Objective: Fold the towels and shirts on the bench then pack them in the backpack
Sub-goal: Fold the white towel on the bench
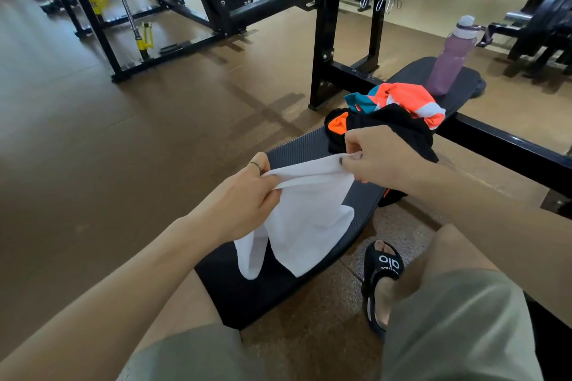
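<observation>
A white towel (305, 226) hangs over the black padded bench (247, 294) in front of me. My left hand (244, 201) grips its upper edge on the left, and my right hand (380, 155) pinches the same edge on the right. The edge is stretched between both hands, and the rest drapes down onto the pad. Behind my right hand lies a crumpled black shirt with orange trim (387, 127). An orange, teal and white shirt (402, 99) is piled against it farther along the bench. No backpack is in view.
A purple water bottle (452, 56) stands upright at the bench's far end. A black rack frame (328, 40) with weight plates rises beside the bench. My knees in grey shorts straddle the bench, and my right foot wears a black sandal (382, 272). Brown gym floor spreads to the left.
</observation>
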{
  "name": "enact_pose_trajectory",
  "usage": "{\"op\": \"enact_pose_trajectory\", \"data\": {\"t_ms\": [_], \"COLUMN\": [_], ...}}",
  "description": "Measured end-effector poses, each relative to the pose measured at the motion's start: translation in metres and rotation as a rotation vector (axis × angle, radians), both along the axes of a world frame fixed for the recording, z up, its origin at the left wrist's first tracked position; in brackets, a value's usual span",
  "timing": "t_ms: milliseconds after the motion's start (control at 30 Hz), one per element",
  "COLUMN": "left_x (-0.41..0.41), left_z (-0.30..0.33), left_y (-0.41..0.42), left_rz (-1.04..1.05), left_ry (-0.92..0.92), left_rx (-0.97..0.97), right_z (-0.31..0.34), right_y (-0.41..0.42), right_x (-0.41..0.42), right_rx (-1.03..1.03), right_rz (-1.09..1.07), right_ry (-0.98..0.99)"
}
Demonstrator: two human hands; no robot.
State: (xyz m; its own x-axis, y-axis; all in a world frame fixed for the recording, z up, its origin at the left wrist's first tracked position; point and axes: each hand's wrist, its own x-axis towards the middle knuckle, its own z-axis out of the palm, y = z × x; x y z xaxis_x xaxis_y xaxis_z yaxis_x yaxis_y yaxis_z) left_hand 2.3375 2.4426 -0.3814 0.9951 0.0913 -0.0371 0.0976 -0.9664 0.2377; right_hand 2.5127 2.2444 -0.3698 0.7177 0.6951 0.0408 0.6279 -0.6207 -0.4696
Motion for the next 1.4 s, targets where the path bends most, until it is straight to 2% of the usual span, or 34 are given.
{"op": "enact_pose_trajectory", "data": {"t_ms": [100, 200, 267, 433, 500, 700, 867, 1033, 1133, 1400], "left_x": [0.001, -0.002, -0.005, -0.006, -0.006, -0.005, -0.01, -0.007, -0.005, -0.009], "left_z": [0.0, -0.004, -0.006, -0.003, 0.0, 0.006, 0.006, 0.005, 0.006, 0.007], "left_y": [0.002, 0.007, 0.009, 0.01, 0.013, 0.018, 0.022, 0.019, 0.021, 0.024], "left_rz": [0.031, 0.071, 0.082, 0.062, 0.069, 0.056, 0.067, 0.166, 0.229, 0.367], "left_ry": [0.006, 0.011, -0.015, -0.077, -0.115, -0.183, -0.167, -0.302, -0.347, -0.468], "left_rx": [-0.032, -0.103, -0.147, -0.113, -0.095, -0.132, -0.175, -0.165, -0.147, -0.27], "right_z": [-0.001, -0.001, -0.001, -0.006, -0.004, -0.001, -0.007, -0.008, -0.009, -0.012], "right_y": [-0.001, -0.004, -0.007, -0.012, -0.013, -0.016, -0.016, -0.011, -0.01, -0.017], "right_x": [0.002, 0.009, 0.013, 0.018, 0.021, 0.026, 0.032, 0.033, 0.038, 0.04], "right_rx": [0.046, 0.206, 0.323, 0.247, 0.286, 0.187, 0.375, 0.522, 0.554, 0.491], "right_rz": [-0.037, -0.244, -0.351, -0.326, -0.332, -0.291, -0.499, -0.602, -0.624, -0.574], "right_ry": [-0.107, -0.19, -0.042, 0.125, 0.202, 0.163, 0.358, 0.494, 0.498, 0.416]}}
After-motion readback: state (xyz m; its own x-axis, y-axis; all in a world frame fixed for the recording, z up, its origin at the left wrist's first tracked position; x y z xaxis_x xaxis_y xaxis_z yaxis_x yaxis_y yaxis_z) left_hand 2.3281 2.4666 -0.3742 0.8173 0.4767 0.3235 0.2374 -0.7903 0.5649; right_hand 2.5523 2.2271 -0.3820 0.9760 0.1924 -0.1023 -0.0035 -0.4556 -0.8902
